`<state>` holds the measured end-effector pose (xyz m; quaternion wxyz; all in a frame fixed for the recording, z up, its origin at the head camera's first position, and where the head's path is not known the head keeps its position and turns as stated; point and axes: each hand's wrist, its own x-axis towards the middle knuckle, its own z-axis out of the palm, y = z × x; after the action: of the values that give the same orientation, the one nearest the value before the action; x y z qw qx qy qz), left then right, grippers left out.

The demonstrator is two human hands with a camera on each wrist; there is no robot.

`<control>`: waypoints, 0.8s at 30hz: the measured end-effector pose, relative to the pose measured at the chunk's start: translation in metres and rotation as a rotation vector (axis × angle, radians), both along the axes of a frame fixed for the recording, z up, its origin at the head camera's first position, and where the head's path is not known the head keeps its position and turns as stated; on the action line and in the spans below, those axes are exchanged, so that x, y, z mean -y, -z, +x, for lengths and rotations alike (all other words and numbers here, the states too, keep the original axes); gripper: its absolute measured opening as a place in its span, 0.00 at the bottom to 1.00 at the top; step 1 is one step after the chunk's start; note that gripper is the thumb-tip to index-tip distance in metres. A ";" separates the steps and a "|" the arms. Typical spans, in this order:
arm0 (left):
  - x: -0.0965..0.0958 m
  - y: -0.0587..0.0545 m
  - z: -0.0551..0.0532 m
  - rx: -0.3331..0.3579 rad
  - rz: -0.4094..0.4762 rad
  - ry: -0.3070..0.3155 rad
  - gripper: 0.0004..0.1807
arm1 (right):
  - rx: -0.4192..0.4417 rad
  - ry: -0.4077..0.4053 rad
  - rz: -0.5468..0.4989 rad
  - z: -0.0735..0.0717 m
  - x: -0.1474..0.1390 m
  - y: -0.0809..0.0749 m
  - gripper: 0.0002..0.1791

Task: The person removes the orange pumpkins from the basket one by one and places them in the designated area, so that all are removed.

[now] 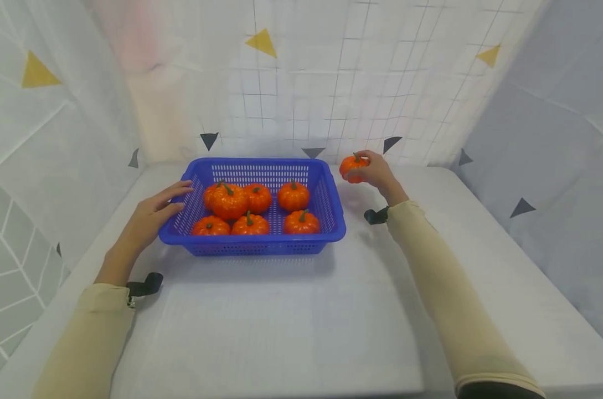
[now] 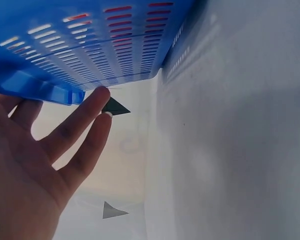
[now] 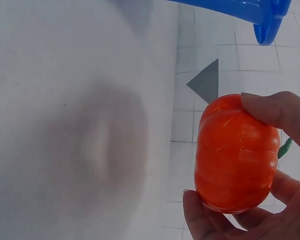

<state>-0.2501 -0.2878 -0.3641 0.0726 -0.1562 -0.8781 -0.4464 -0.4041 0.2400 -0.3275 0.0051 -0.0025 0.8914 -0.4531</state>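
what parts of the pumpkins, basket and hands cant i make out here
Head: bottoms of the front-row pumpkins, hidden by the front of the blue basket.
Head: much of the rear-left pumpkin, behind another pumpkin.
Left wrist: some fingertips of the left hand, behind the basket's rim.
Right wrist: part of the right hand, cut off by the right edge.

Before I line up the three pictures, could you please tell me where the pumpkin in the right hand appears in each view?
Head: the held pumpkin is right of centre in the upper half, in the right hand.
Left wrist: not in this picture.
Right wrist: large, right of centre, mostly in the lower half.
Shared landmark: the blue basket, left of centre in head, upper left in left wrist, top right in right wrist.
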 end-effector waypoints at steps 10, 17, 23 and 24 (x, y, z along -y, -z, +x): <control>0.006 -0.004 -0.005 0.002 -0.044 0.041 0.26 | 0.020 -0.013 0.026 -0.005 -0.004 0.013 0.44; 0.010 -0.005 -0.003 0.043 -0.073 0.055 0.28 | 0.028 -0.036 0.021 -0.006 -0.007 0.029 0.41; 0.010 -0.005 -0.002 0.042 -0.069 0.066 0.29 | 0.023 -0.054 0.056 -0.008 -0.009 0.036 0.40; 0.010 -0.005 -0.002 0.041 -0.063 0.069 0.29 | 0.025 -0.056 0.059 -0.008 -0.010 0.037 0.40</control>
<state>-0.2525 -0.2979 -0.3592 0.0343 -0.1794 -0.8872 -0.4237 -0.4125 0.2495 -0.3642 0.0292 -0.0217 0.9038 -0.4264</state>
